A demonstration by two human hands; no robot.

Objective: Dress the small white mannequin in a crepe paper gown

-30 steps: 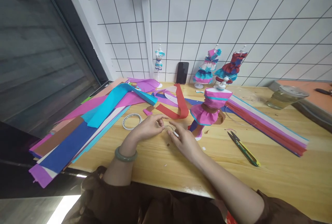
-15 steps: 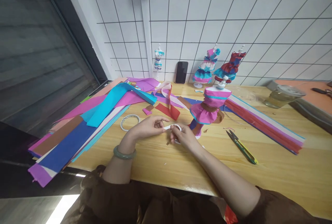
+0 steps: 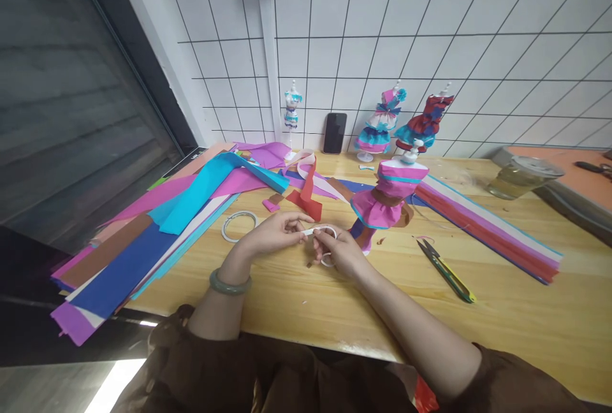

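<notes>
L hand (image 3: 285, 232) pinches one end of the tape (image 3: 310, 232), grip together on it; R hand (image 3: 345, 252) has its grip clamped on the coiled part, w/ the tape btwn both hands over the counter (image 3: 287, 311). Dressed form (image 3: 389, 190) stands just beyond R hand, snips (image 3: 452, 275) lie off to the right. White ring (image 3: 224, 228) is nr L wrist, paper strips (image 3: 127, 266) piled farther left, phone (image 3: 335, 133) upright agst wall (image 3: 329, 56).
</notes>
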